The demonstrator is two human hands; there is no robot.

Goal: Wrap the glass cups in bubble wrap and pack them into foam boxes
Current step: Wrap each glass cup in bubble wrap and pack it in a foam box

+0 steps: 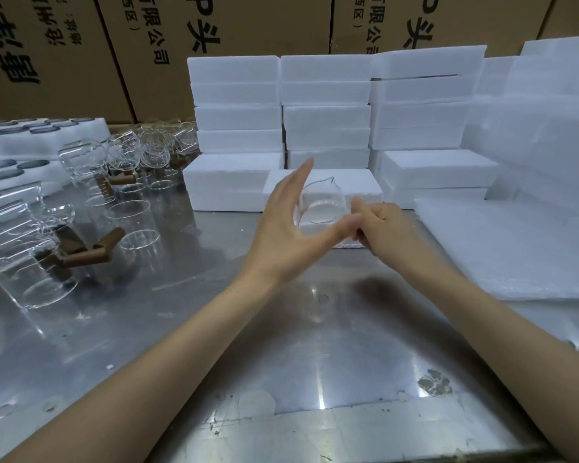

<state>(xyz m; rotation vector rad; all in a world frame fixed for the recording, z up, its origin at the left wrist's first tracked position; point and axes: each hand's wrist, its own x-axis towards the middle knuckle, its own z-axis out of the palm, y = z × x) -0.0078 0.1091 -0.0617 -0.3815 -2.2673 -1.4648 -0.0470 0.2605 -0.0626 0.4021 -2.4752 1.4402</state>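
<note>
A clear glass cup (322,206) with a pouring spout hangs just above the metal table (281,329), in front of a low white foam box (345,185). My right hand (386,228) has its fingers curled and grips the cup at its right side; the exact spot it holds is hidden by the fingers. My left hand (290,228) lies against the cup's left side with straight fingers pointing up and the thumb stretched under the cup toward the right hand. A pile of bubble wrap sheets (515,252) lies flat on the right.
Stacks of closed white foam boxes (325,105) line the back. Several glass cups with brown handles (91,250) crowd the left of the table. Foam trays holding grey lids (17,148) sit far left. Cardboard cartons (81,55) form the back wall.
</note>
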